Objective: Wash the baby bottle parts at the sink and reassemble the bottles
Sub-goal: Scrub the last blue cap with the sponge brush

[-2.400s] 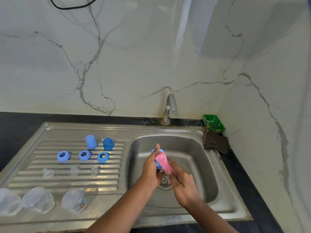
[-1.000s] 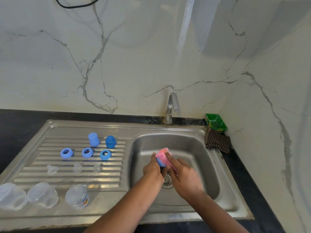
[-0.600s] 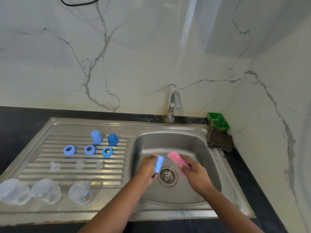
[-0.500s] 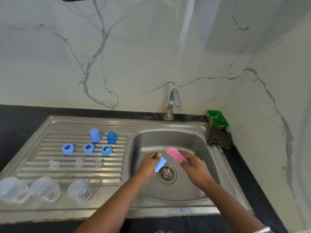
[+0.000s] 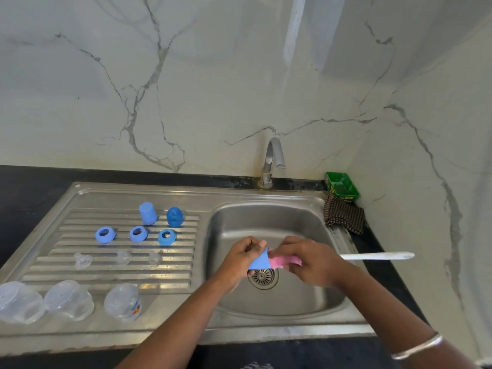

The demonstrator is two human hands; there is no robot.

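Observation:
Over the sink basin (image 5: 266, 209) my left hand (image 5: 241, 258) grips a light blue bottle cap (image 5: 260, 262), its open end turned right. My right hand (image 5: 311, 262) holds a pink sponge (image 5: 283, 261) whose tip is pushed into the cap's mouth; a white handle (image 5: 378, 256) sticks out to the right behind that hand. On the drainboard stand two more blue caps (image 5: 148, 213), three blue rings (image 5: 138, 233), three clear nipples (image 5: 124, 257) and three clear bottles (image 5: 69, 299).
The tap (image 5: 271, 161) stands behind the basin with no water running. The drain (image 5: 263, 276) lies right under my hands. A green tray (image 5: 341, 186) and a checked cloth (image 5: 344, 217) sit in the back right corner against the marble wall.
Half a second ago my hands were apart, cap and sponge separate. They have come together again, and the sponge tip now sits in the cap's mouth.

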